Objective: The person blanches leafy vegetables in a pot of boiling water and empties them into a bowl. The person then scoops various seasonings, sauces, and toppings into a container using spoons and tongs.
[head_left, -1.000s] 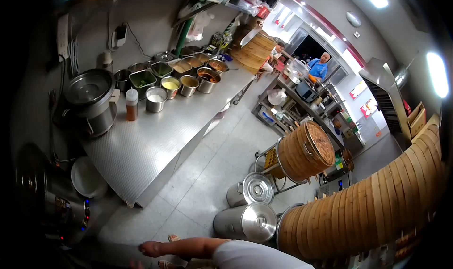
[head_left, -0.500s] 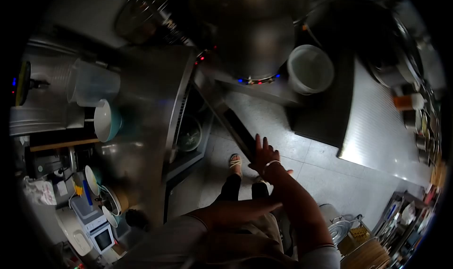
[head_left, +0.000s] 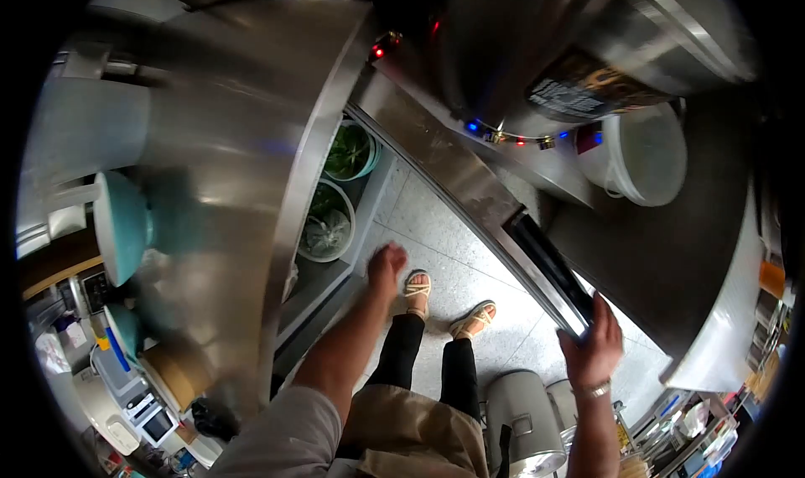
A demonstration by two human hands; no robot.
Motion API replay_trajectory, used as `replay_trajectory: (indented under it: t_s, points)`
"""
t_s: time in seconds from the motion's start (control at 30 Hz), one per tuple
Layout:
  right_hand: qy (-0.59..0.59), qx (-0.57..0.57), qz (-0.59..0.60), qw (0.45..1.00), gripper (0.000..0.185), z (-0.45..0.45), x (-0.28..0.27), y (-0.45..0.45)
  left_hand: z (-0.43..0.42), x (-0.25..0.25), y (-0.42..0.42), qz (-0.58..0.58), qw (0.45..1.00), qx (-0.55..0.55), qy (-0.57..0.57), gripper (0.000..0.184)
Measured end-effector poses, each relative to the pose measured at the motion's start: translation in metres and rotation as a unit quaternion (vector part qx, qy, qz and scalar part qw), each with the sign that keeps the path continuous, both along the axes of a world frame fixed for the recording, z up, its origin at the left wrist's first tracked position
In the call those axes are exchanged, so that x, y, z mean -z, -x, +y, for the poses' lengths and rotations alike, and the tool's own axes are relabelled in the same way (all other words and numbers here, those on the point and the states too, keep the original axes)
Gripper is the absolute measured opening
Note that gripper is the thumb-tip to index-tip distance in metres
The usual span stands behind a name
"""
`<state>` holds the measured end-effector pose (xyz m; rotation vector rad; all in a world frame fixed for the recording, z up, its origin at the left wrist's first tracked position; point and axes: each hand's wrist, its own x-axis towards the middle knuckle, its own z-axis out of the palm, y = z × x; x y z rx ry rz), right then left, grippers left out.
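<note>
An under-counter cabinet door [head_left: 449, 163], steel with a long black handle strip [head_left: 549, 256], stands swung wide in front of me. My right hand [head_left: 594, 348], a bracelet at its wrist, grips the door's free edge beside the strip. My left hand [head_left: 387, 267] hangs before the cabinet opening, blurred, so its fingers cannot be made out. Inside the cabinet are a white tub [head_left: 342, 247] with leafy greens and a clear plastic bag, and behind it a pale blue tub [head_left: 371, 155] of greens. My left hand appears apart from both.
A steel counter [head_left: 235, 159] on the left carries a turquoise bowl [head_left: 122, 231]. Across from it stand a large steel pot [head_left: 495, 50] and a white bucket [head_left: 650, 155]. A lidded steel bin [head_left: 524, 419] is on the floor by my legs.
The door has swung wider to the right with my right hand at its edge. My left hand has moved from beside my right forearm to the opening. The tubs have come into clearer view.
</note>
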<state>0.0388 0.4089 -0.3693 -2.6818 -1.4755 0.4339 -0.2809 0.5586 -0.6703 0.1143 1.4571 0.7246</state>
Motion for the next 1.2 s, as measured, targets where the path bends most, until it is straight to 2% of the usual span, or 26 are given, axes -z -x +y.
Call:
replay_trajectory:
  t_s: [0.03, 0.1, 0.2, 0.23, 0.27, 0.33, 0.4, 0.53, 0.73, 0.87, 0.9, 0.93, 1.0, 1.1, 1.13, 1.2]
  points:
    - [-0.007, -0.007, 0.0, 1.0, 0.077, 0.003, 0.001, -0.003, 0.031, 0.035, 0.012, -0.003, 0.999, 0.012, -0.046, 0.012]
    - [-0.031, -0.029, -0.012, 0.999, 0.073, 0.006, 0.005, -0.008, 0.092, 0.099, 0.024, 0.019, 0.999, -0.036, -0.034, 0.016]
    - [-0.03, -0.051, -0.042, 0.997, 0.068, 0.004, 0.01, -0.017, 0.167, 0.244, 0.081, -0.004, 0.994, -0.076, -0.084, 0.019]
    - [-0.016, -0.053, -0.04, 0.998, 0.067, 0.005, 0.01, -0.019, 0.186, 0.278, 0.107, -0.011, 0.994, 0.018, -0.107, 0.017]
    - [-0.001, -0.055, -0.043, 0.998, 0.066, 0.006, 0.009, -0.02, 0.201, 0.228, 0.081, 0.082, 0.994, -0.033, -0.062, 0.016]
    - [0.013, -0.028, -0.059, 0.998, 0.063, 0.009, 0.01, -0.014, 0.226, 0.226, 0.072, 0.074, 0.995, -0.049, -0.04, 0.016]
    - [0.016, -0.098, -0.068, 0.993, 0.087, 0.01, 0.005, -0.019, 0.241, 0.228, 0.074, 0.065, 0.995, -0.058, -0.039, 0.016]
    - [-0.002, -0.049, -0.047, 0.998, 0.061, 0.013, 0.007, -0.019, 0.246, 0.219, 0.074, 0.042, 0.996, -0.073, -0.04, 0.017]
    - [0.004, -0.04, -0.059, 0.997, 0.062, 0.01, 0.008, -0.018, 0.211, 0.19, 0.08, -0.021, 0.994, -0.096, -0.049, 0.021]
    - [-0.047, -0.076, -0.04, 0.995, 0.061, 0.011, 0.008, -0.024, 0.147, 0.163, 0.077, -0.105, 0.984, -0.128, -0.059, 0.026]
    - [-0.058, -0.075, -0.038, 0.995, 0.063, 0.013, 0.007, -0.023, 0.121, 0.148, 0.071, -0.121, 0.979, -0.153, -0.066, 0.033]
    - [-0.042, -0.06, -0.036, 0.997, 0.064, 0.013, 0.006, -0.022, 0.094, 0.132, 0.066, -0.138, 0.972, -0.178, -0.074, 0.041]
    - [-0.043, -0.063, -0.037, 0.996, 0.069, 0.011, 0.005, -0.023, 0.036, 0.067, 0.035, -0.032, 0.978, -0.202, -0.034, 0.066]
    - [-0.038, -0.053, -0.018, 0.998, 0.073, 0.009, -0.005, -0.016, -0.043, -0.036, 0.03, -0.072, 0.995, -0.053, -0.037, 0.053]
    - [-0.067, -0.038, 0.029, 0.997, 0.071, 0.006, -0.008, -0.011, -0.066, -0.073, 0.032, -0.09, 0.995, -0.009, -0.033, 0.056]
    - [-0.062, -0.038, 0.083, 0.994, 0.059, -0.012, -0.01, 0.01, -0.089, -0.187, 0.026, -0.088, 0.995, 0.043, 0.027, 0.062]
